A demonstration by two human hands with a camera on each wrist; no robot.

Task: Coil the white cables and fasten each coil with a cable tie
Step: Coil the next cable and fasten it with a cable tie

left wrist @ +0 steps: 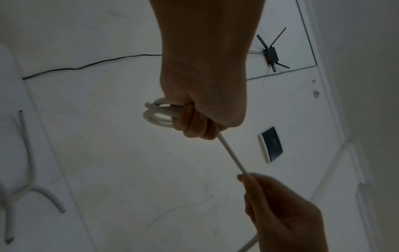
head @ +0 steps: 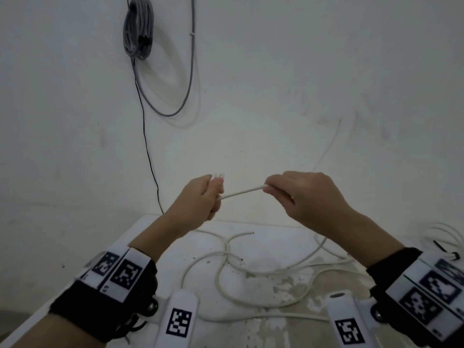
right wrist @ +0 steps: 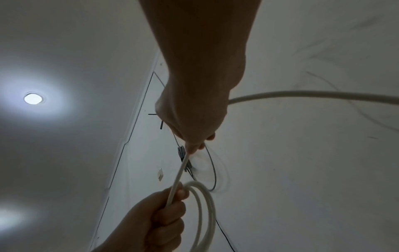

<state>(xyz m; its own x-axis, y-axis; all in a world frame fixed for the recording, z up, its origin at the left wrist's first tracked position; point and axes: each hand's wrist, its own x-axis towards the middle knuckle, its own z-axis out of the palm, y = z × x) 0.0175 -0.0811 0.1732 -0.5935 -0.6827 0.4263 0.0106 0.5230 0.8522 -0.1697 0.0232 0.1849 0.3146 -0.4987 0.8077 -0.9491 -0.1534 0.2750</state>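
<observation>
My left hand [head: 200, 197] is raised above the table and grips a small coil of white cable [left wrist: 156, 113], its loops [right wrist: 205, 213] sticking out of the fist. A straight stretch of the same white cable [head: 242, 191] runs from that fist to my right hand [head: 296, 194], which pinches it between curled fingers. Behind the right hand the cable [right wrist: 313, 95] trails away and down to the table. More white cable [head: 251, 280] lies in loose curves on the white table [head: 288, 234]. No cable tie is plainly visible.
A grey cable bundle [head: 138, 28] hangs on the wall with a grey loop and a thin black wire [head: 148, 146] running down. More white cables [head: 442, 237] lie at the table's right edge. A black router [left wrist: 271, 54] is mounted on the wall.
</observation>
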